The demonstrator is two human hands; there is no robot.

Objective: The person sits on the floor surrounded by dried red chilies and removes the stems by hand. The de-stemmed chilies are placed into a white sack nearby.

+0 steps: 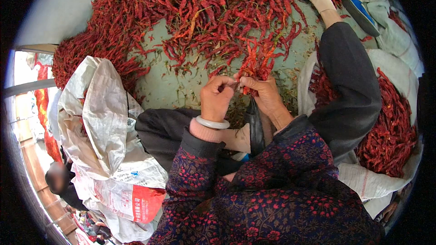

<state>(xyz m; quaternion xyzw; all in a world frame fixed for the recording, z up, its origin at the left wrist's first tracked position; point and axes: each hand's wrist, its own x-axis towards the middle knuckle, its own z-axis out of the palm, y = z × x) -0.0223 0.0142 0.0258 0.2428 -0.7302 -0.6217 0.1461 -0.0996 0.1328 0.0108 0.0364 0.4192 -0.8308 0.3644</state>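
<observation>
My right hand (267, 93) grips a small bunch of dried red chili peppers (257, 59), whose tips point away from me. My left hand (218, 95), with a pale bangle (212, 123) at its wrist, meets the bunch beside my right thumb. Its thumb and forefinger pinch at the near end of a pepper, though the fingertips are partly covered. Beyond both hands spreads a large heap of dried red chili peppers (204, 3) on a pale green floor (153, 81). Loose stems and bits (238, 109) lie beneath my hands.
White woven sacks (105, 119) stand crumpled at my left. An open woven sack (357, 180) on my right holds chili peppers (388, 136). My bent legs (351, 92) frame the work area. Another person (73, 192) shows at the far left; a shod foot (359, 10) rests upper right.
</observation>
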